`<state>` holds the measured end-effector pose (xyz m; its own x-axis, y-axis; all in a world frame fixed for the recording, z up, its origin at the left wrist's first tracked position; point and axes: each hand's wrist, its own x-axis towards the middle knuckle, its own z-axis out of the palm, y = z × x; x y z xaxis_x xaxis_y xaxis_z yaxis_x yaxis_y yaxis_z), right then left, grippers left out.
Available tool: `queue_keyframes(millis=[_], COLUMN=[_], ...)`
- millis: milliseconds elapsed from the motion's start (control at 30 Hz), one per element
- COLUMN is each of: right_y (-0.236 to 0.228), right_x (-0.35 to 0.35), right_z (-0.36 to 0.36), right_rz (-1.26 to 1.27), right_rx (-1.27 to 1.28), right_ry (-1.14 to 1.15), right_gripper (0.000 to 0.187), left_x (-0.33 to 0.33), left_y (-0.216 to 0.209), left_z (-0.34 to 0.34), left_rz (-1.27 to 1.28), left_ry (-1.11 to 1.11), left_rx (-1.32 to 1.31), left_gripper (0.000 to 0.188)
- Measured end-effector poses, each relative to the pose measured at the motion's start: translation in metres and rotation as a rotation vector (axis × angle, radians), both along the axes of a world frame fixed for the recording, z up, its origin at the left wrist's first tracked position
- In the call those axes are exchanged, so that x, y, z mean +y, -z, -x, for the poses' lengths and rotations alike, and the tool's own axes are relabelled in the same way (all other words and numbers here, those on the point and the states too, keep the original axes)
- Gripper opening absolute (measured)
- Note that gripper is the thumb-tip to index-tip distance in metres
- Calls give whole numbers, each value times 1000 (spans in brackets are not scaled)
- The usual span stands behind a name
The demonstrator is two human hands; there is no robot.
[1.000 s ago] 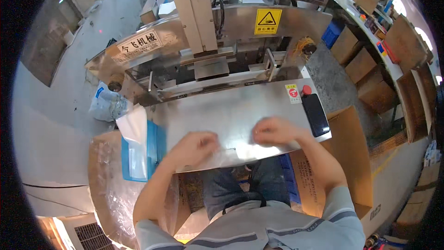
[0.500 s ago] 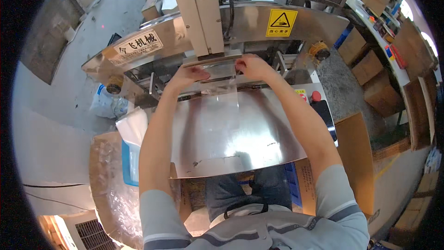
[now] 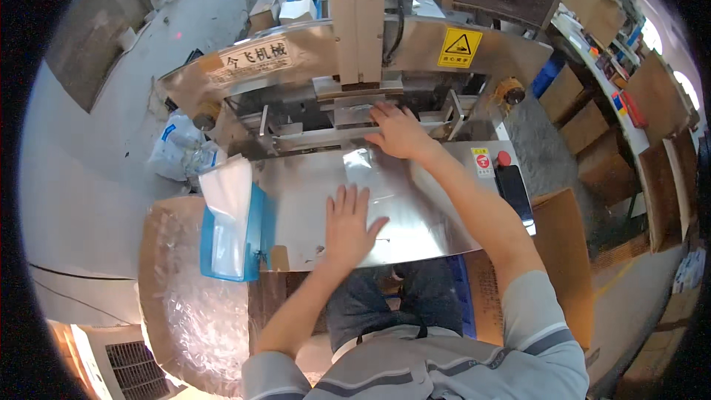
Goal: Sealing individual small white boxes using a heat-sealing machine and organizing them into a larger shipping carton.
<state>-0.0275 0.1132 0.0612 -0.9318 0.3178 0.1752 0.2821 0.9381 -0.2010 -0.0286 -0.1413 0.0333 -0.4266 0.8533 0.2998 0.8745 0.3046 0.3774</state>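
My left hand (image 3: 349, 226) hovers over or rests on the shiny metal worktop (image 3: 311, 215), fingers stretched out and nothing in them. My right hand (image 3: 398, 133) lies farther off at the machine's slot, fingers spread, its tips near a pale flat plate (image 3: 352, 112). Between the hands a clear plastic piece (image 3: 358, 167), apparently a bag or film, lies at the worktop's far edge; its outline is hard to make out. Above the slot stands the beige upright housing of the machine (image 3: 358, 30).
A blue bin (image 3: 255, 233) with white plastic sheets hangs left, above a carton (image 3: 152, 252) full of clear plastic pieces. Right are a red button (image 3: 504, 158), a black phone (image 3: 513, 192) and an open cardboard box (image 3: 566, 252). A steel crossbar (image 3: 315, 48) spans the machine.
My left hand has let go of the clear plastic at the slot and come back over the worktop. My right hand has opened and moved slightly nearer. The view has shifted a little.
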Motion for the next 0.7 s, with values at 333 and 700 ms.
queue_keyframes(millis=[333,700], right_y=[4,-16], right_x=[-36,-35], right_z=[19,19], right_rz=[-93,-75], right_rx=[-100,-173], right_ry=[170,182], right_gripper=[75,79], left_x=[-24,-28], left_y=[26,27], left_z=[-21,-24], left_rz=[-165,-173], left_ry=[-144,-156], left_rx=[59,66], left_gripper=[62,59])
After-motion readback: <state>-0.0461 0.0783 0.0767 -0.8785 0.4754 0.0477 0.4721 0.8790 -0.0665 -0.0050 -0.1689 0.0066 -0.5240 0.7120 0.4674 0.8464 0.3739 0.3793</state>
